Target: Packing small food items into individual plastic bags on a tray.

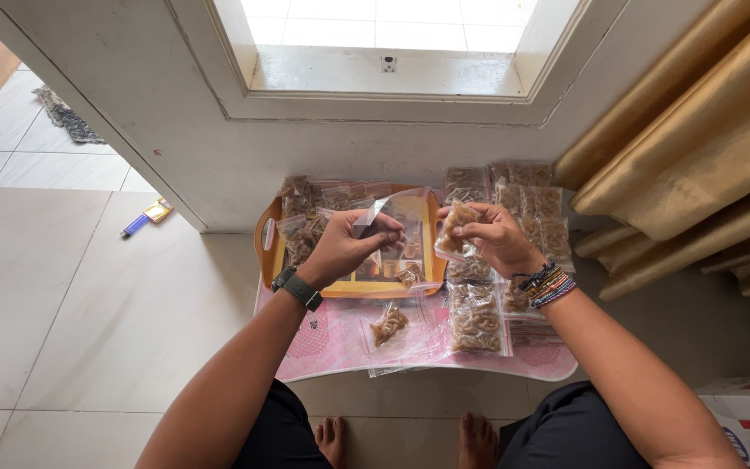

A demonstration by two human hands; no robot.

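Up above the orange tray (266, 233), an empty clear bag (395, 214) is pinched by its left edge in the left hand (346, 246), fingers (384, 233) clenched on the plastic, so the bag stands out rightward from the fingertips. Just beside it, the right hand (494, 236) grasps a clump of brown snacks (459, 220), which sits at the fingertips, close to the bag's open side but apart from it. Below the hands, filled snack bags (476, 317) lie along the right edge of the small pink worktop (323, 343), and one part-filled bag (388, 326) lies near its front edge. More filled bags (527, 201) are stacked at the far right corner.
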